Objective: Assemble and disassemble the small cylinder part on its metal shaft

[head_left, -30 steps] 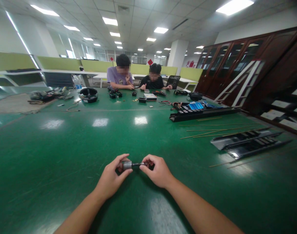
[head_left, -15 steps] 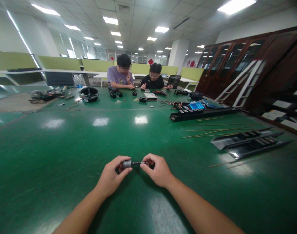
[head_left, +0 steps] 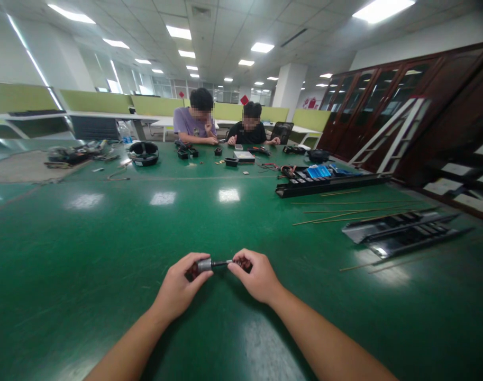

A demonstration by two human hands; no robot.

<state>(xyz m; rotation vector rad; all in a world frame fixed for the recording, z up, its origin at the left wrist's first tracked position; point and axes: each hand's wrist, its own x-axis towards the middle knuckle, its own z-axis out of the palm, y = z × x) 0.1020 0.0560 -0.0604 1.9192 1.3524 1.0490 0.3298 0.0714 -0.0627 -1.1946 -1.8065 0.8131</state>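
Low over the green table (head_left: pixel 106 254), both my hands meet around one small part. My left hand (head_left: pixel 178 288) pinches a short silver-grey cylinder (head_left: pixel 204 264) with a reddish end showing behind the fingers. A thin dark shaft (head_left: pixel 222 262) runs from that cylinder to the right. My right hand (head_left: pixel 255 278) is closed on the shaft's far end, where something dark red sits between the fingers. Both forearms reach in from the bottom edge.
Black slotted trays (head_left: pixel 400 230) and thin wooden sticks (head_left: pixel 344 217) lie to the right. A long black tray with blue items (head_left: pixel 324 180) sits beyond. A black round object (head_left: pixel 143 153) stands at far left. Two seated people (head_left: pixel 225 127) work at the far edge among small parts.
Both hands with the part have risen slightly in view and the shaft between them shows a little longer. Everything else is as before.
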